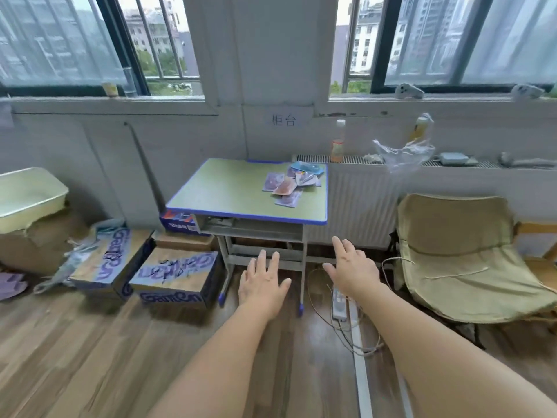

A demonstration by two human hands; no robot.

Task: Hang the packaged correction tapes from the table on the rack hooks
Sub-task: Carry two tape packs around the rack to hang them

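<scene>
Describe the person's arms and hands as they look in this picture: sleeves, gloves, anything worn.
Both forearms are bare for as far as the frame shows them; no sleeve edge comes into view. The left hand and the right hand wear no gloves, and no ring, watch, bracelet or marking shows on either hand or wrist. No cable or strap is attached to them.

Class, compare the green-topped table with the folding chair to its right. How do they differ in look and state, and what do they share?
The table has a flat, hard green top with a blue rim; the chair is soft beige fabric that sags. The table carries a pile of packets at its far right corner; the chair's seat holds only a loose cord. The table has a shelf under its top; the chair has none. Both stand on the wooden floor against the wall below the windows.
</scene>
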